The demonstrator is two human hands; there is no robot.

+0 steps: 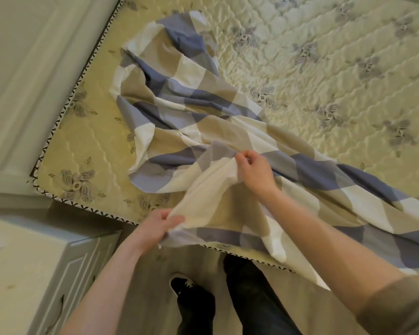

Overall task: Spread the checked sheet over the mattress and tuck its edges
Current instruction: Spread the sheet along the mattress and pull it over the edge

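Note:
The checked sheet [194, 112], in blue, tan and white squares, lies bunched in a long crumpled band across the quilted flower-print mattress [324, 68]. Much of the mattress around it is bare. My left hand [159, 226] grips a fold of the sheet at the mattress's near edge. My right hand [252, 169] pinches a raised fold a little farther in, above the mattress. Between the two hands the cloth is lifted into a ridge. At the lower right the sheet hangs over the near edge.
A white headboard [34, 81] runs along the mattress's left side. A white bedside cabinet [41, 269] stands at the lower left, close to the mattress corner. My legs and a dark shoe [182, 285] are on the floor by the near edge.

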